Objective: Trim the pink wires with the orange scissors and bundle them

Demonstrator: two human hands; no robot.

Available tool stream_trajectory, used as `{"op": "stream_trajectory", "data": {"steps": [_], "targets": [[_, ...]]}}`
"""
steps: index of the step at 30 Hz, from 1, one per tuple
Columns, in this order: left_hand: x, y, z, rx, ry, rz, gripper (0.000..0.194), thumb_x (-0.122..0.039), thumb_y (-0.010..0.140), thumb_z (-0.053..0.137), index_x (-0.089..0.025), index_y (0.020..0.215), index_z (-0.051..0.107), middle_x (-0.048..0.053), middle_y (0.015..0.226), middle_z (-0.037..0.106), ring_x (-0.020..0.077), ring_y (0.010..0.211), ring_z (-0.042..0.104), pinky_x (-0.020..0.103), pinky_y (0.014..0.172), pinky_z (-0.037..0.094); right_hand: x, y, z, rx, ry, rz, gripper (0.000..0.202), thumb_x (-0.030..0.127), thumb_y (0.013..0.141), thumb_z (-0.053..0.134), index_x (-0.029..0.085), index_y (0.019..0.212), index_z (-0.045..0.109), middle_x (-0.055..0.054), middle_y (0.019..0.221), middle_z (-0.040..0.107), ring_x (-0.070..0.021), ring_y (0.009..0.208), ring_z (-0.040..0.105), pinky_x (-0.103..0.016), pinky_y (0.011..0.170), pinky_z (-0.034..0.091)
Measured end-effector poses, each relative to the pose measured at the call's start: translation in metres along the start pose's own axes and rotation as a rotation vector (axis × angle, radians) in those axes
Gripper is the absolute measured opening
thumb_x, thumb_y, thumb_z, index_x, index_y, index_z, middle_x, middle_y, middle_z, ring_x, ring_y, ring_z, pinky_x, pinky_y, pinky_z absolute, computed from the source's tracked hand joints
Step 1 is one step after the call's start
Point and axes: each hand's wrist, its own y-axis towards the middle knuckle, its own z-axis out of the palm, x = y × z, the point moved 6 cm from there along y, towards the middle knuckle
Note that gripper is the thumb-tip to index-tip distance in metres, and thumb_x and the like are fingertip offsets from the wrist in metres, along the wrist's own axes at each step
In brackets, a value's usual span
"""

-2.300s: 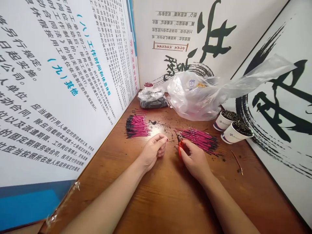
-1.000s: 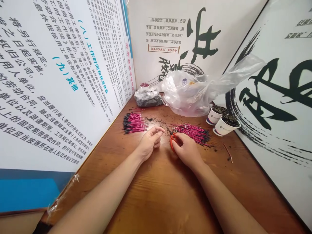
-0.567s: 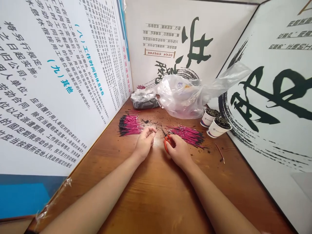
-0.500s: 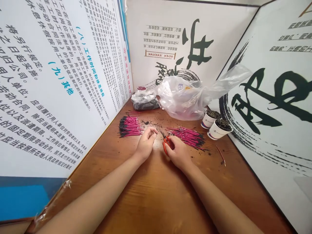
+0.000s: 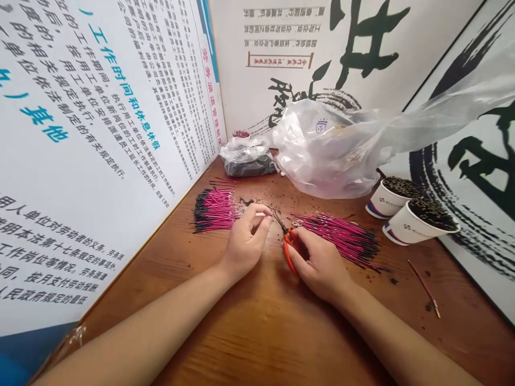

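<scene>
My right hand (image 5: 319, 262) is closed around the orange handles of small scissors (image 5: 290, 251), whose dark blades point up and left. The blade tips reach close to the fingertips of my left hand (image 5: 246, 241). Thumb and forefinger of that hand are pinched together; whatever they hold is too small to make out. To the left lies a pile of magenta wires with black ends (image 5: 215, 210). Behind my right hand spreads a second pile of magenta wires (image 5: 336, 236), their black ends toward the right.
Two paper cups (image 5: 420, 221) full of small dark pieces stand at the right. A clear plastic bag (image 5: 325, 155) and a wrapped black bundle (image 5: 247, 161) sit at the back. One loose wire (image 5: 424, 287) lies at right. Dark scraps dot the wooden table (image 5: 257, 332); printed panels enclose it.
The view has come closer, so everything looks larger. Both hands keep nearly the same pose; the scissor blades now show more plainly beside my left fingertips.
</scene>
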Motion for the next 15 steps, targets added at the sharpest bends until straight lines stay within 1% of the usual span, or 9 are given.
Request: {"op": "stream_trajectory", "data": {"steps": [3, 7, 15], "targets": [[0.0008, 0.0008, -0.0019, -0.019, -0.034, -0.028, 0.01, -0.031, 0.092, 0.054, -0.021, 0.091, 0.054, -0.007, 0.055, 0.034, 0.0092, 0.049, 0.026, 0.024, 0.051, 0.019, 0.0002, -0.0011, 0.0006, 0.005, -0.008, 0.0, 0.02, 0.036, 0.093, 0.046, 0.021, 0.083, 0.054, -0.001, 0.072, 0.062, -0.0163, 0.064, 0.054, -0.027, 0.061, 0.036], [0.0039, 0.0023, -0.0033, -0.035, -0.088, -0.073, 0.01, -0.031, 0.09, 0.056, -0.022, 0.091, 0.054, -0.007, 0.053, 0.035, 0.009, 0.048, 0.026, 0.023, 0.05, 0.019, 0.0008, -0.0015, 0.0016, 0.002, -0.03, -0.028, 0.02, 0.035, 0.094, 0.045, 0.021, 0.082, 0.053, -0.002, 0.073, 0.062, -0.0163, 0.065, 0.054, -0.027, 0.061, 0.037], [0.0033, 0.003, -0.002, -0.004, -0.033, -0.037, 0.005, -0.027, 0.092, 0.052, -0.021, 0.091, 0.051, -0.007, 0.056, 0.035, 0.0093, 0.052, 0.029, 0.023, 0.051, 0.022, 0.0023, -0.0012, 0.0019, 0.008, -0.054, -0.035, 0.018, 0.033, 0.094, 0.046, 0.021, 0.084, 0.054, -0.002, 0.074, 0.062, -0.0166, 0.066, 0.056, -0.026, 0.061, 0.038]]}}
